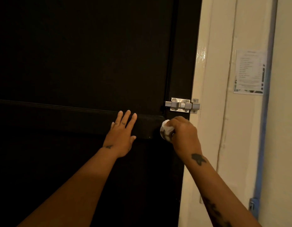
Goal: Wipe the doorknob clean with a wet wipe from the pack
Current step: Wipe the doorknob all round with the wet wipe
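My right hand (pixel 183 133) is curling its fingers (pixel 179 119) around a bunched white wet wipe (pixel 166 128), clenching it against the doorknob (pixel 164 136) just right of the frame's centre; the knob is mostly hiding under wipe and knuckles, only a pale rounded edge showing. My left hand (pixel 121 136) is lying flat and released, fingers (pixel 125 117) spread, pressing on the dark door (pixel 76 63) left of the knob. Above the knob a steel slide bolt (pixel 183 105) is bridging door and cream frame (pixel 207 128). A printed notice (pixel 249 72) is hanging on the wall at the right.
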